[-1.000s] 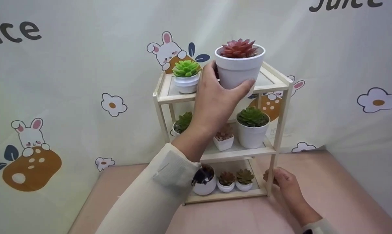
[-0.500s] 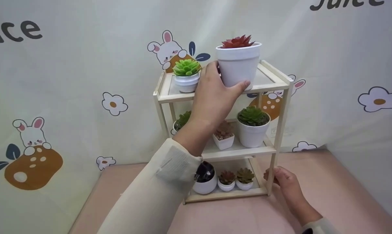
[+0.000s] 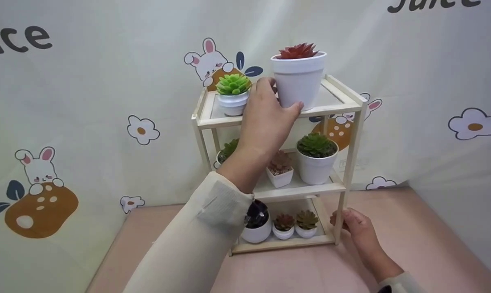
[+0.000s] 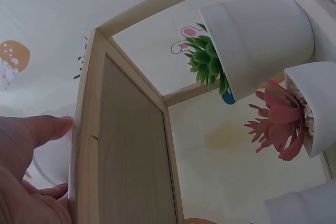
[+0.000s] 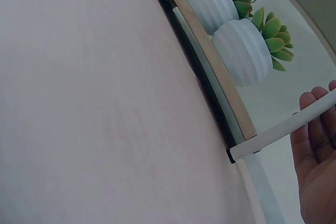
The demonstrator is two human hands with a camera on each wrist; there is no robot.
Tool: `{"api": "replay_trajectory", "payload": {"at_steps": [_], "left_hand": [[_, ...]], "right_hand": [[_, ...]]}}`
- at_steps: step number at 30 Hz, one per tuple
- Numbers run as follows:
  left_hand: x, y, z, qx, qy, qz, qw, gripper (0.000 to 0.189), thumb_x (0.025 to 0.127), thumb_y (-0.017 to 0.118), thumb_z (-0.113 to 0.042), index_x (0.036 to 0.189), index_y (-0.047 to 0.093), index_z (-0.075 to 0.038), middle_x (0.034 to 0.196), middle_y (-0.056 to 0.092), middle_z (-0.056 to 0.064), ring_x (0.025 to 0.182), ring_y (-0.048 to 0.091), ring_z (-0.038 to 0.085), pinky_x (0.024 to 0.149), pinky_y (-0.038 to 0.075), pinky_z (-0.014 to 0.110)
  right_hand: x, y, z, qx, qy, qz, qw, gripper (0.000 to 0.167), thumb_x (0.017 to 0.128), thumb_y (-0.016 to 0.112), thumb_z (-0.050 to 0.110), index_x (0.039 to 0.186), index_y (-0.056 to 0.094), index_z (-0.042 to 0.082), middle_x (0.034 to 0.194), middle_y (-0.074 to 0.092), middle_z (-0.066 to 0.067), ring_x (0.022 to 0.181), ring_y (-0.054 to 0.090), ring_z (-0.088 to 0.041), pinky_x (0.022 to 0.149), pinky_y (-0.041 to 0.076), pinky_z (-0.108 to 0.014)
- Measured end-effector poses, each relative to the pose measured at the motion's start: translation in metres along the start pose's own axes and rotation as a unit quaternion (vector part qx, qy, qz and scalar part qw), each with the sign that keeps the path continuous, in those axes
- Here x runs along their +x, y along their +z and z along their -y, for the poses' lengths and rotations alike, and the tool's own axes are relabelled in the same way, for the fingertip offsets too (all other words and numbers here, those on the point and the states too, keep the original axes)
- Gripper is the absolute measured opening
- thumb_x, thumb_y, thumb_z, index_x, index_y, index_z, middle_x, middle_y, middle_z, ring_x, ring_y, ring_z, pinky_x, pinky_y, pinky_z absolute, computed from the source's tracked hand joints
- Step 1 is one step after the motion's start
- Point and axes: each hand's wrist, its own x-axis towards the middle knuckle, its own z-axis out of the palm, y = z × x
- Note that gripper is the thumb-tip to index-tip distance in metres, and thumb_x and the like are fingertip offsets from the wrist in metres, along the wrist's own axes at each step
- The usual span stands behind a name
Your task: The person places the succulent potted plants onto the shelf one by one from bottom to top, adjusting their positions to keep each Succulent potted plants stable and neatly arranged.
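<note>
On the right of the top tier of a wooden plant rack (image 3: 221, 123) stands a white pot (image 3: 296, 83) with a red succulent (image 3: 298, 51). My left hand (image 3: 268, 114) holds it loosely, fingers at its left side and thumb low at its front. In the left wrist view the thumb (image 4: 55, 129) lies right by the tier's edge, and the pot is mostly hidden. Low down, my right hand (image 3: 361, 232) grips the rack's front right post (image 3: 340, 211). Its fingers (image 5: 315, 135) show behind that post in the right wrist view.
A small pot with a bright green succulent (image 3: 233, 95) stands left of my left hand. The middle tier bears a dark green succulent pot (image 3: 316, 162) and a square pot (image 3: 281, 177). Several small pots fill the bottom tier. A printed cloth (image 3: 86, 101) hangs behind the pink table (image 3: 396, 228).
The white pot with the red succulent has come down from a forward tilt to stand upright on the top tier. My left thumb has slid left across its front. My right hand stays put.
</note>
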Motion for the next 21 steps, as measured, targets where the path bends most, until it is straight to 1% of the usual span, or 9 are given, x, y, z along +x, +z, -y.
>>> {"api": "replay_trajectory", "payload": {"at_steps": [5, 9, 14, 21], "left_hand": [[-0.0002, 0.0009, 0.0013, 0.008, 0.007, -0.003, 0.9999, 0.052, 0.095, 0.077, -0.027, 0.135, 0.049, -0.008, 0.132, 0.056, 0.004, 0.118, 0.058, 0.013, 0.105, 0.051, 0.026], [0.0003, 0.002, 0.002, 0.017, 0.013, -0.008, 0.9997, 0.044, 0.097, 0.075, -0.024, 0.13, 0.051, -0.009, 0.126, 0.058, 0.004, 0.112, 0.059, 0.014, 0.102, 0.051, 0.025], [0.0016, 0.0034, 0.0028, 0.025, 0.017, -0.016, 0.9994, 0.04, 0.097, 0.075, -0.022, 0.127, 0.053, -0.009, 0.119, 0.059, 0.003, 0.107, 0.058, 0.014, 0.098, 0.052, 0.024], [0.0032, 0.0045, 0.0032, 0.028, 0.026, -0.025, 0.999, 0.036, 0.098, 0.073, -0.02, 0.127, 0.055, -0.008, 0.117, 0.06, 0.002, 0.105, 0.06, 0.013, 0.095, 0.052, 0.022]], "right_hand": [[-0.0004, 0.0004, -0.0004, 0.003, -0.009, -0.005, 0.9999, 0.051, 0.113, 0.043, 0.037, 0.116, 0.067, -0.008, 0.107, 0.074, -0.015, 0.101, 0.071, -0.014, 0.094, 0.054, -0.023], [-0.0005, 0.0013, -0.001, 0.01, -0.014, -0.015, 0.9997, 0.049, 0.113, 0.044, 0.033, 0.116, 0.066, -0.011, 0.104, 0.074, -0.014, 0.099, 0.071, -0.014, 0.092, 0.055, -0.024], [-0.0009, 0.0013, -0.0004, 0.005, -0.01, -0.016, 0.9998, 0.051, 0.113, 0.043, 0.035, 0.116, 0.066, -0.011, 0.104, 0.074, -0.014, 0.099, 0.071, -0.014, 0.092, 0.055, -0.023], [-0.0006, 0.0009, 0.0008, -0.001, -0.002, -0.011, 0.9999, 0.051, 0.113, 0.043, 0.039, 0.116, 0.068, -0.006, 0.107, 0.074, -0.013, 0.101, 0.071, -0.013, 0.092, 0.055, -0.021]]}}
